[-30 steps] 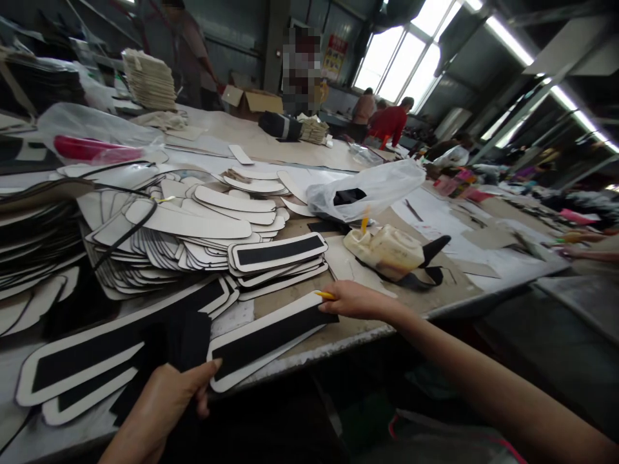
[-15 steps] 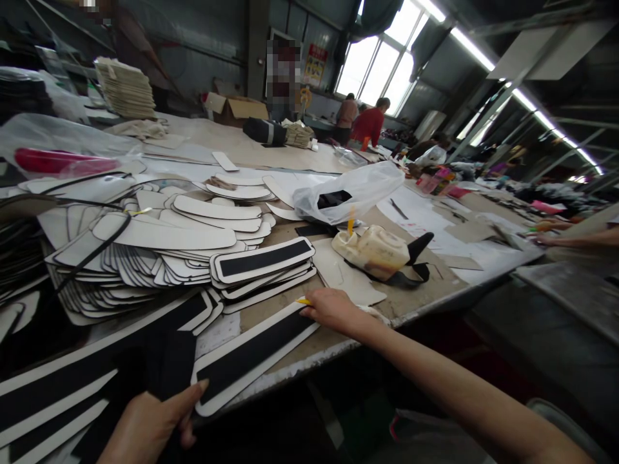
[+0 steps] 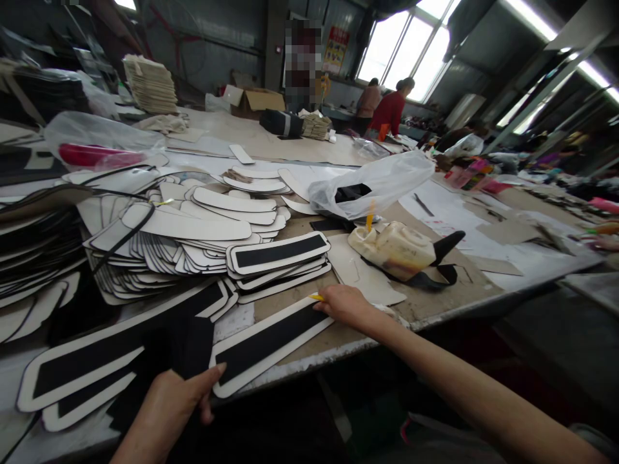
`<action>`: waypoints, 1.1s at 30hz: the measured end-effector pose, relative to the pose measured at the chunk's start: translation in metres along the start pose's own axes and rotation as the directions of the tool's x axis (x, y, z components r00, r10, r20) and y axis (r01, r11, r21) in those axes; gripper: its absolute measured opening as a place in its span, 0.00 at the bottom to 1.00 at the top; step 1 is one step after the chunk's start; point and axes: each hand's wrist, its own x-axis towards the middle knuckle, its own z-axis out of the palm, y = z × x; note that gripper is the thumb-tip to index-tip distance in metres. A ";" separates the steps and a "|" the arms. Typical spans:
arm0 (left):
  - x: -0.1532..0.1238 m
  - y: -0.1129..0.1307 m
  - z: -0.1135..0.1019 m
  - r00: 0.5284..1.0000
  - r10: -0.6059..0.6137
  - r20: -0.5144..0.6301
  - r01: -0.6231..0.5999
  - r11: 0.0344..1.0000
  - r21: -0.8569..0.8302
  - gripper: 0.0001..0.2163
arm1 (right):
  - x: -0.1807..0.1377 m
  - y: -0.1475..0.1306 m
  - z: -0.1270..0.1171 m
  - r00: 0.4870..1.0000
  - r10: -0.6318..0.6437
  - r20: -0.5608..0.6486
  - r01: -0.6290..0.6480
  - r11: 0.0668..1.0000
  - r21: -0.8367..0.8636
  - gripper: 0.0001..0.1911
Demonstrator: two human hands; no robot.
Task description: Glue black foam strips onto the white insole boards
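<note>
A long cream panel with a black strip down its middle lies near the table's front edge. My left hand pinches its near end, thumb on top, beside a piece of black fabric. My right hand rests on the panel's far end with fingers closed around a small yellow tool. Just behind lies a short pile of similar black-striped panels.
Fanned heaps of cream panels and dark stacks fill the left. A stained plastic jug on its side and a plastic bag sit to the right. The table edge runs diagonally. Other people work at the far end.
Both hands keep their hold on the striped panel. The view swings left and back; the hands shift only slightly along the panel.
</note>
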 end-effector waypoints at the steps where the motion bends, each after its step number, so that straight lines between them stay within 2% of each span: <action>1: 0.000 0.000 0.000 1.000 0.003 0.002 -0.003 1.000 -0.012 0.25 | 0.001 0.001 0.001 1.000 0.003 -0.001 -0.003 1.000 0.006 0.15; 4: 0.000 -0.001 0.001 1.000 0.004 -0.002 -0.004 1.000 -0.023 0.25 | 0.002 0.003 0.004 1.000 -0.015 -0.010 0.015 1.000 0.018 0.15; 9: -0.002 -0.002 0.002 0.999 -0.001 -0.037 0.003 0.999 0.052 0.26 | 0.003 0.005 0.004 1.000 -0.024 -0.005 0.024 1.000 0.008 0.16; 14: -0.002 -0.003 0.001 1.000 0.000 -0.019 0.001 0.998 0.057 0.26 | 0.001 0.008 -0.001 1.000 0.006 -0.002 -0.006 1.000 0.006 0.22; 17: 0.001 -0.002 -0.001 1.000 0.020 -0.017 -0.017 0.993 0.114 0.26 | -0.002 0.015 -0.003 0.996 0.075 -0.052 -0.075 0.997 -0.004 0.26; 19: 0.002 -0.002 -0.003 0.999 0.029 0.017 -0.031 0.988 0.151 0.26 | -0.005 0.022 -0.003 0.987 0.111 -0.115 -0.110 0.994 0.009 0.25; 22: 0.003 -0.002 -0.004 0.998 -0.009 0.060 0.001 0.991 0.131 0.26 | -0.010 0.030 -0.002 0.974 0.112 -0.197 -0.095 0.991 0.095 0.19; 25: 0.003 -0.003 -0.003 0.999 -0.020 0.029 0.019 0.998 0.062 0.25 | -0.009 0.033 0.002 0.977 0.071 -0.202 -0.014 0.962 0.273 0.18; 27: 0.002 -0.003 -0.001 1.000 0.007 0.017 -0.007 1.000 0.003 0.24 | -0.007 0.031 0.006 0.988 0.045 -0.149 0.029 0.887 0.460 0.20; 30: 0.000 -0.004 0.000 1.000 0.029 -0.006 -0.029 0.998 -0.050 0.23 | -0.007 0.028 0.010 0.999 -0.001 -0.032 0.025 0.659 0.752 0.19; 33: -0.005 -0.004 -0.001 0.999 0.039 0.015 -0.036 0.985 -0.169 0.23 | -0.013 0.027 0.010 0.998 -0.015 0.058 -0.044 0.467 0.883 0.18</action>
